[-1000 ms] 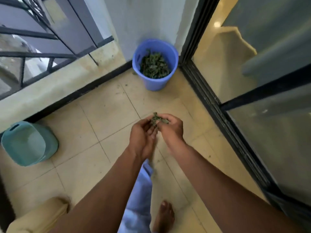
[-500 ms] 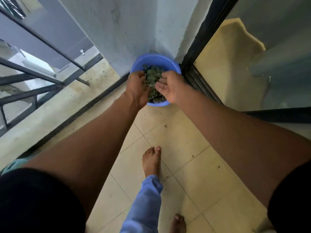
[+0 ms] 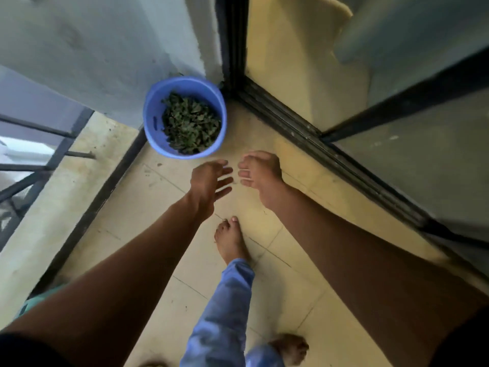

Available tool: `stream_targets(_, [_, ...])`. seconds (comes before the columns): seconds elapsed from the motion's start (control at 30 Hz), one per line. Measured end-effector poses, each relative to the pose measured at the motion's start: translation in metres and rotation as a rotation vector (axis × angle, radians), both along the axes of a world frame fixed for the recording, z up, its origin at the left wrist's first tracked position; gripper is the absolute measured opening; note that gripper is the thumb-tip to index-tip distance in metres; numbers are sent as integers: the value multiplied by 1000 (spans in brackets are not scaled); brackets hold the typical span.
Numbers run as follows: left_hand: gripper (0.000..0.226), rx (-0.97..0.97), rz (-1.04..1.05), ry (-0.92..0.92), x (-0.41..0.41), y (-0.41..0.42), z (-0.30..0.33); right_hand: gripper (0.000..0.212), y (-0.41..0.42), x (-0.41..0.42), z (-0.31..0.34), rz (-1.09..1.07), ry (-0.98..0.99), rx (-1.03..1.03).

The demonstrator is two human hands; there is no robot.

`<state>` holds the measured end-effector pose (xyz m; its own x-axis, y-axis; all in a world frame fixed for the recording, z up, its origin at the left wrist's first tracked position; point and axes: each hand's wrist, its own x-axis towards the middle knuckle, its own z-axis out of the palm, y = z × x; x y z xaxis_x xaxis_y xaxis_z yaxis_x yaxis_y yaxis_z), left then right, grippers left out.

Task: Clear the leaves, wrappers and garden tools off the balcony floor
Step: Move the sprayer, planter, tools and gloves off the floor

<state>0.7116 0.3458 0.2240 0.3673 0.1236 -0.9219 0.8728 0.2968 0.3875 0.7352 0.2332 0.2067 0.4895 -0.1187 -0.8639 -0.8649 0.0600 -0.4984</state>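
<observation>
Leaves [image 3: 191, 125] fill blue bucket [image 3: 153, 120] beside door track [image 3: 312, 133].

No legible text or labels.

blue bucket [image 3: 153, 120] of leaves [image 3: 191, 123], left hand [image 3: 209, 181], right hand [image 3: 260, 172] empty
</observation>
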Motion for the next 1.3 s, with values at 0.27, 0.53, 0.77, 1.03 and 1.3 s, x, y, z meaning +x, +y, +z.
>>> stream_targets(0.27, [28,55,-552,132,-124,-113,-20,17,-149,-161,-20,-158,45,-97])
stream_targets(0.53, [33,88,-894,115,-268,-282,-16,17,-322,-374,-12,-450,45,-124])
stream_targets(0.77, [27,39,-1333,154,-412,-437,-12,17,-428,-573,-26,-825,131,-238])
stream_targets(1.03, [32,-97,-1854,156,-587,-587,-11,15,-498,-778,-24,-1083,345,-407])
stream_targets(1.3, [29,-44,-2091,184,-740,-699,-9,5,-590,-920,-15,-1177,377,-443])
